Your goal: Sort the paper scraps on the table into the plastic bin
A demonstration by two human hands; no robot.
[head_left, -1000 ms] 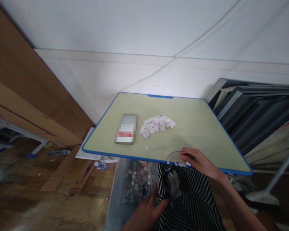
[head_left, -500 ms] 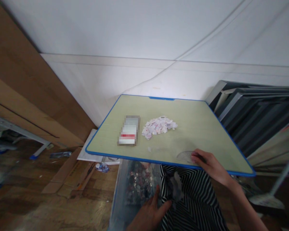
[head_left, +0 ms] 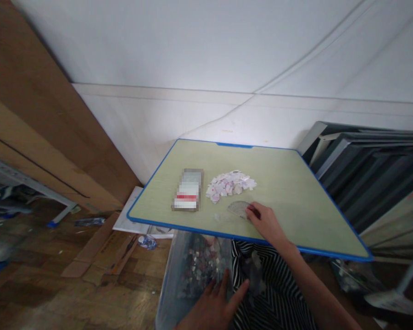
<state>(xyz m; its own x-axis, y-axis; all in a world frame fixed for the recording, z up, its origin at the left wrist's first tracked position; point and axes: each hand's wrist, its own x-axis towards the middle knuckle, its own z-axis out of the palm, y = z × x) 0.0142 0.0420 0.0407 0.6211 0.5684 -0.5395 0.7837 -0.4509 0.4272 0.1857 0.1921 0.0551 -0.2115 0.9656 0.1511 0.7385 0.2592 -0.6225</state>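
Observation:
Between the fingertips of my right hand [head_left: 265, 222] is a clear half-round protractor [head_left: 237, 208], held just above or on the blue-edged board [head_left: 289, 183]; I cannot tell whether it touches. Close beyond it lies a pile of torn paper scraps [head_left: 230, 184]. A faint clear piece [head_left: 217, 216], its kind unclear, is left of the protractor. My left hand [head_left: 216, 305] has its fingers spread over the near side of a clear plastic bin [head_left: 168, 284] filled with small scraps, beside striped cloth [head_left: 275, 284].
A blurred-out phone-like item [head_left: 188, 190] lies on the board, left of the pile. Dark flat panels [head_left: 371, 160] lean at the right. Large cardboard [head_left: 55, 105] stands at the left. A plastic bottle [head_left: 147, 242] and flattened cardboard [head_left: 92, 252] are on the floor.
My right hand has moved left and farther onto the board with the protractor, from the near edge towards the paper pile. My left hand stays at the bin.

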